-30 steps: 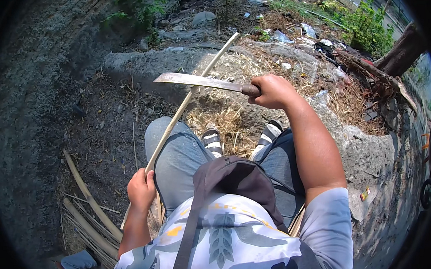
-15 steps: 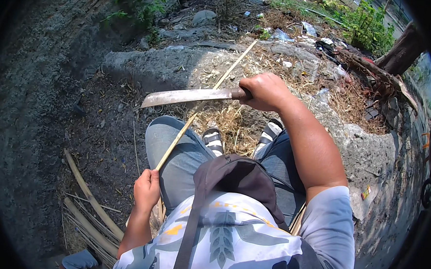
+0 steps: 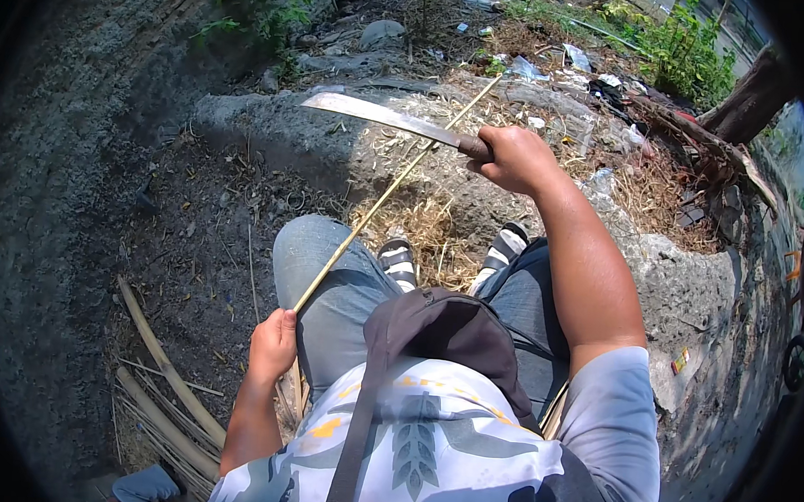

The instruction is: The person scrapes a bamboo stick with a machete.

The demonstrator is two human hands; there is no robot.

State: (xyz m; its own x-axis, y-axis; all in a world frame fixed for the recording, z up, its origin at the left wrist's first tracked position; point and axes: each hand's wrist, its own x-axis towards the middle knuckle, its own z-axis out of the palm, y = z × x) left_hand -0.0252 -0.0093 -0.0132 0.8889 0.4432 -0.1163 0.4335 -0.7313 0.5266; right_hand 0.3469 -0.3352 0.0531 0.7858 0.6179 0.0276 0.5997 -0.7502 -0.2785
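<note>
My left hand (image 3: 274, 344) is closed round the lower end of a long, thin strip of split bamboo (image 3: 367, 216), beside my left knee. From there the strip slants up and away to the right, its far end above a pale stone ledge. In my right hand (image 3: 516, 159) is the dark handle of a machete (image 3: 382, 114). Its long blade points left and crosses the strip near the far end; whether the edge touches the strip I cannot tell.
Longer bamboo pieces (image 3: 164, 360) lie on the ground at my left. A dark bag (image 3: 443, 339) rests on my lap. Pale shavings (image 3: 431, 225) cover the ground by my sandalled feet. Beyond the stone ledge (image 3: 272, 126) are litter, dry stalks and a tree trunk (image 3: 751, 92). A rough wall rises at left.
My right hand has moved slightly away and to the right, and the machete has swung so its tip points farther forward. The strip's far end has shifted a little right.
</note>
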